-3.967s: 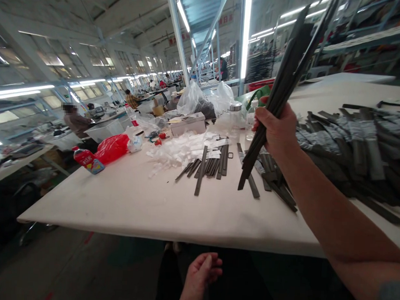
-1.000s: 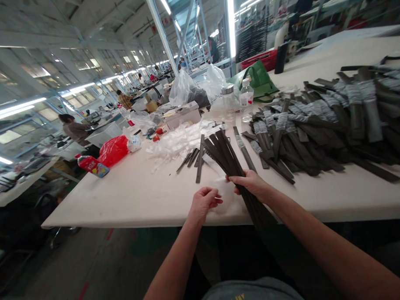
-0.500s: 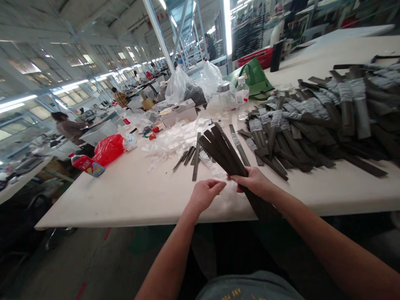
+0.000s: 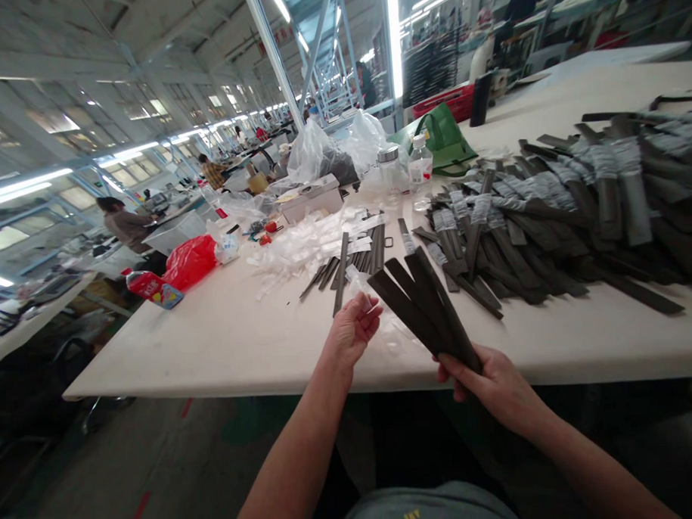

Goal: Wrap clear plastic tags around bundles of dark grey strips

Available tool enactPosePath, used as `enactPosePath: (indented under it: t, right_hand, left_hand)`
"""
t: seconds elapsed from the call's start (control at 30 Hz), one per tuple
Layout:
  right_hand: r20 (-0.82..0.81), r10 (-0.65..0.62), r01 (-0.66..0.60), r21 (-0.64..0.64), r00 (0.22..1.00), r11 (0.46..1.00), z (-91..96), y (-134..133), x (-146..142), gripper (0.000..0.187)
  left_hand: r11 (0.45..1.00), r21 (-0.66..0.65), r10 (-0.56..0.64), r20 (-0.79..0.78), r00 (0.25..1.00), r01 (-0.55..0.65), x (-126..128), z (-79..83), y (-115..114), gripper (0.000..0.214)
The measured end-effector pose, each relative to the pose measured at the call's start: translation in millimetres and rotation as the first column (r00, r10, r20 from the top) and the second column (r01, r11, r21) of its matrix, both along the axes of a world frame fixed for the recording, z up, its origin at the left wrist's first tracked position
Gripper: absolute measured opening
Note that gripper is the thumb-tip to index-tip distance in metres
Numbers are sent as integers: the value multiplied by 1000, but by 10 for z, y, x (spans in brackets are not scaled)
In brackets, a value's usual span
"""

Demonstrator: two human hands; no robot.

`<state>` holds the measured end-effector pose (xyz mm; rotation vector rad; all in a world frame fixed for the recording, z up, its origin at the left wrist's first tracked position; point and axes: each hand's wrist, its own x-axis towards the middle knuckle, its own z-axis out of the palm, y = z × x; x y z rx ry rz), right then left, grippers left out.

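My right hand is closed around a bundle of flat dark grey-brown strips near the table's front edge. The strips fan out toward the upper left, and their lower ends are lost against the dark below. To the left, my left hand is held up with its fingers curled together, apart from the bundle. Whitish translucent film shows at its fingertips; I cannot tell whether they grip it. Just beyond lie loose dark strips and a pile of thin white pieces.
Many dark strips wrapped in pale bands are heaped on the right. A clear bottle, a glass jar, a green bag and a white box stand farther back. A red bag and red bottle lie left.
My right hand has drawn the strip bundle down and to the right, uncovering strips behind it. My left hand has risen slightly and turned, away from the bundle.
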<state>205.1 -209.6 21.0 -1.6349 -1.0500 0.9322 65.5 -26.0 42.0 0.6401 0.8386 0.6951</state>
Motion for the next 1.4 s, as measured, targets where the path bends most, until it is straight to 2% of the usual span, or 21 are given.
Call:
enactPosePath:
  t: [0.17,0.43,0.77,0.9,1.03,1.13,1.2,1.27,1.3,1.33,1.4]
  right_hand:
    - [38,29,-27,-64,999,998,-149,-256,-151,35]
    - [262,2,23,-89,965,996,-222,-251,-141,30]
    - [256,-53,72,-67,965,995,-256,-269,-176,36]
    - [344,-88,115,-57,935,992,-311,-292,-157,31]
    - [484,-139,185,-48,864,982,-337,-288,-153,26]
    - [336,-124,145,-38,934,989,-262,-208,-170,27]
    - [185,-135,139,-12,973,990,-187,-126,-174,29]
    - [92,-172,170,30,981,985,-123,-51,-167,29]
    - [70,-191,188,43,979,981,-101,-23,-163,29]
    - [57,-202,200,48,978,979,-86,-5,-159,28]
    - [44,-198,196,39,979,980,-77,9,-161,27]
  left_hand:
    - [1000,-17,0,23,1000,0,65,54,-46,17]
    - [1000,0,28,49,998,-28,111,80,-93,15]
    - [998,70,-4,26,1000,2,106,-53,-143,29]
    - [990,139,-33,-32,999,37,91,-72,-126,35]
    - [956,287,-17,-138,990,57,99,-101,-149,36]
    - [942,307,-82,-190,978,138,138,-189,-332,36]
    - [915,297,-211,-231,950,275,171,-256,-508,36]
    - [864,293,-343,-253,905,409,202,-286,-636,37]
    - [859,288,-365,-236,901,424,215,-279,-658,37]
    - [877,278,-348,-192,918,391,227,-256,-646,36]
    - [944,252,-205,-62,977,214,245,-177,-544,35]
